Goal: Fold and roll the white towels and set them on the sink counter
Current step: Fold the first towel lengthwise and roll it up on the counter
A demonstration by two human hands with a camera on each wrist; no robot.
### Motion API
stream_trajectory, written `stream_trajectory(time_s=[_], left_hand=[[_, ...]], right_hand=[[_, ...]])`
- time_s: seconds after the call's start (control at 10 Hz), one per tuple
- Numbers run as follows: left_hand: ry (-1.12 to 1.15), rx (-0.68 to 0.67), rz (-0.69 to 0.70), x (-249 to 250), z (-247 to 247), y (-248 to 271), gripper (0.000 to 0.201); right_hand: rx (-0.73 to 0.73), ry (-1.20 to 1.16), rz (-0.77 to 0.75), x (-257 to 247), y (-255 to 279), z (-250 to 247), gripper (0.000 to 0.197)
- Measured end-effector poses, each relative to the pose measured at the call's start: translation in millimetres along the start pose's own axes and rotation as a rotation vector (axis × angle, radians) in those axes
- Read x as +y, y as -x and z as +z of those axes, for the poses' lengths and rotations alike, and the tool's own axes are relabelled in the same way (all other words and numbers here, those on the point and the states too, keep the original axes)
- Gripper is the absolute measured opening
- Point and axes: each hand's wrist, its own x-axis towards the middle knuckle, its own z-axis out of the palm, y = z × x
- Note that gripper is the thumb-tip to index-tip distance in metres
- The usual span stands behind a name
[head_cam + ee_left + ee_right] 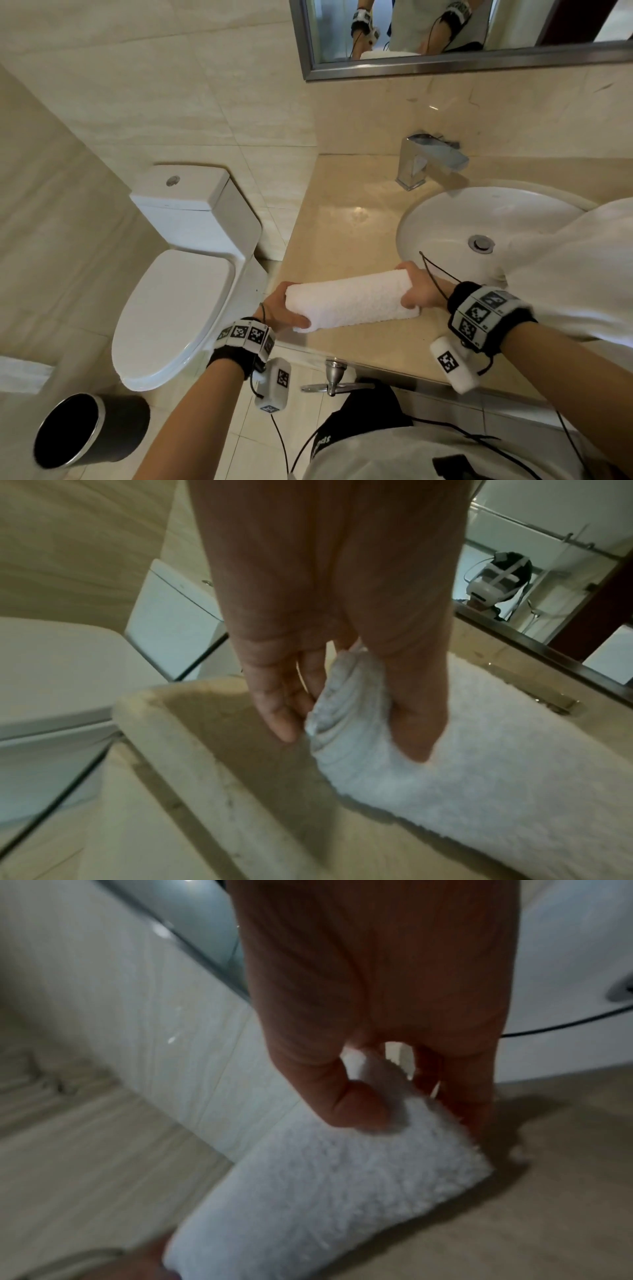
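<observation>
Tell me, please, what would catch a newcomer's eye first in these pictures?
The rolled white towel stands out first, held at either end by the left hand and right hand at the front of the beige counter. Next come the round white sink to its right, with a chrome faucet behind it, and the toilet to the left.

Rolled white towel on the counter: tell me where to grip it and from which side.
Grip the rolled white towel at its two open ends, coming in from either side along its length, as the left hand and right hand do. It lies lengthwise on the counter, so squeezing both ends probably keeps the layers from unrolling.
</observation>
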Motion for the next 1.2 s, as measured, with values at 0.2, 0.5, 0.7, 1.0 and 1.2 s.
stream_trajectory(time_s=[0.2,0.5,0.7,1.0,1.2], left_hand=[[0.157,0.171,-0.058,16.3,0.2,-16.0,0.101],[0.171,0.323,-0.113,50.3,-4.3,-68.8,0.053],[0.115,0.316,-0.147,60.7,-8.6,-102.5,0.049],[0.037,0.632,-0.023,105.7,-7.7,-95.9,0.057],[0.175,0.529,0.383,159.5,32.4,-90.3,0.05]], right_hand=[[0.124,-0.135,-0.055,-6.0,-7.1,-3.7,0.087],[0.296,-0.315,-0.021,-15.1,-35.9,-1.9,0.081],[0.205,-0.315,0.05,-23.0,-41.4,-16.3,0.078],[0.095,-0.53,0.012,-17.3,-41.2,-28.6,0.082],[0.419,-0.925,0.123,9.4,-32.3,-42.2,0.051]])
